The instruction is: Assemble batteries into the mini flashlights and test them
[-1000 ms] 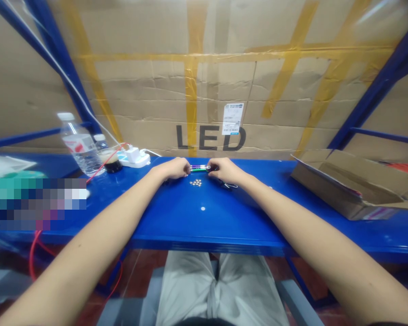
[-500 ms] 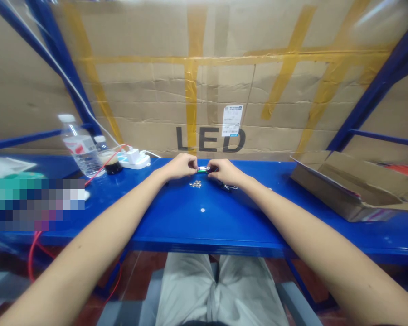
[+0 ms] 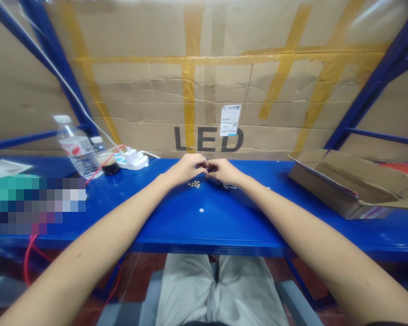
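My left hand (image 3: pixel 192 167) and my right hand (image 3: pixel 222 169) meet above the far part of the blue table, fingertips almost touching. Both have their fingers curled in. Between them shows a small dark, shiny object (image 3: pixel 201 167), mostly covered by the fingers; its kind I cannot make out. Just in front of my left hand lies a cluster of several small round metallic discs (image 3: pixel 194 184). Under my right hand, a black item with a metal clip (image 3: pixel 227 186) rests on the table. Closer to me is a single pale disc (image 3: pixel 201 210).
An open cardboard box (image 3: pixel 347 185) stands at the right. At the left are a water bottle (image 3: pixel 78 151), a smaller bottle with dark liquid (image 3: pixel 109 165) and a white power strip (image 3: pixel 134 160) with cables. A large cardboard sheet (image 3: pixel 149 99) rises behind the blue table (image 3: pixel 204 231).
My hands have come closer together. The green and silvery piece seen between my fingers before is now hidden, and a dark shiny part shows there instead. The view has shifted slightly.
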Demonstrator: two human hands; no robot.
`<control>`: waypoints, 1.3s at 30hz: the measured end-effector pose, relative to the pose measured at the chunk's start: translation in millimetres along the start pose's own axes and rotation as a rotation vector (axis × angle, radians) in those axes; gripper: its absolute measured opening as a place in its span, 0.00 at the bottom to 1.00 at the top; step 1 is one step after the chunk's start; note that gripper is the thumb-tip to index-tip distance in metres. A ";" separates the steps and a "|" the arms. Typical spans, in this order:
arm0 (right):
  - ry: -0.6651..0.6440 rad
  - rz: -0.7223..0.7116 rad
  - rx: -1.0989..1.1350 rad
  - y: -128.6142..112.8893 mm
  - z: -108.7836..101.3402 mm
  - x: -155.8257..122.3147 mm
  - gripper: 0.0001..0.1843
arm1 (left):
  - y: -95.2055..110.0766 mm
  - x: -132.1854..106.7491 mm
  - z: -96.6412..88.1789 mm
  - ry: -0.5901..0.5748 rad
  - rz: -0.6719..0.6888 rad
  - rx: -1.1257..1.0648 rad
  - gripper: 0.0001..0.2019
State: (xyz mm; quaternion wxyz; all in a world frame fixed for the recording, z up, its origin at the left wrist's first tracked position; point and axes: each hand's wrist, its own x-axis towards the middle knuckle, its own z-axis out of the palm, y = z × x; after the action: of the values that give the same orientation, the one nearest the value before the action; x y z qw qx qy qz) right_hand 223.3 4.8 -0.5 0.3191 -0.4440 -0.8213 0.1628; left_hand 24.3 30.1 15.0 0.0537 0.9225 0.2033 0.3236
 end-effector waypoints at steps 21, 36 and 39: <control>0.103 0.100 0.287 10.4 -12.1 8.0 0.16 | -3.5 0.8 7.6 0.266 -0.387 -0.352 0.07; -0.102 0.153 -0.506 11.9 -12.8 -0.9 0.05 | -4.7 2.0 20.4 0.318 -0.640 -0.898 0.05; -0.054 0.103 -0.393 12.6 -10.9 -0.1 0.08 | -5.0 1.6 20.4 0.319 -0.614 -0.902 0.06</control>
State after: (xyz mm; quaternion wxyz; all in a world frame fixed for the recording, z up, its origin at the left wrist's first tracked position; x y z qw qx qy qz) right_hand 238.4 11.5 0.6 0.1956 -0.5345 -0.8218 0.0272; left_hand 36.3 36.0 -1.2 0.5026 0.6466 0.3096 0.4832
